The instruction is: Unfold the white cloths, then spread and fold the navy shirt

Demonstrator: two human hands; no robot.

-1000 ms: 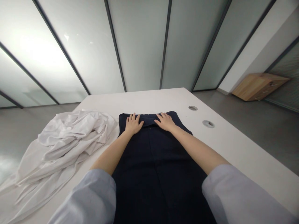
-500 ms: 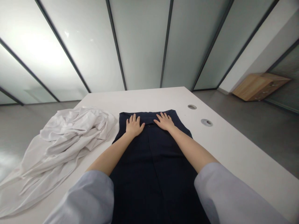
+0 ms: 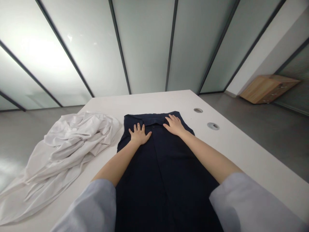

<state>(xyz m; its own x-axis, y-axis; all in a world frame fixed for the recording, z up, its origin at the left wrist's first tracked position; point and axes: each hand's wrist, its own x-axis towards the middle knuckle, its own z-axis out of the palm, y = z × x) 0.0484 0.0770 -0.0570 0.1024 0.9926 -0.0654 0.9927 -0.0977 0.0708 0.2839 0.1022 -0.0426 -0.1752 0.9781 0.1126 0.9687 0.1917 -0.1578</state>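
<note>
A dark navy garment (image 3: 159,167) lies lengthwise in front of me, its waistband (image 3: 156,120) at the far end and a seam running down its middle. Whether it is trousers or a skirt I cannot tell. My left hand (image 3: 139,133) rests flat and open on the cloth just below the left part of the waistband, fingers spread. On the right part of the waistband lies my right hand (image 3: 174,125), also open, with fingers stretched out. A small fastening shows at the centre, below the waistband's opening. The garment's near end runs out of view.
Crumpled white cloth (image 3: 79,141) is heaped along the left side of the white table (image 3: 241,158). Two round cable holes, one nearer (image 3: 213,126) and one farther (image 3: 198,110), sit on the right. Beyond are frosted panels (image 3: 145,48) and a wooden cabinet (image 3: 263,89).
My left hand has slid a little toward me, and my right hand has shifted slightly to the right. More of the waistband's middle and left part now shows.
</note>
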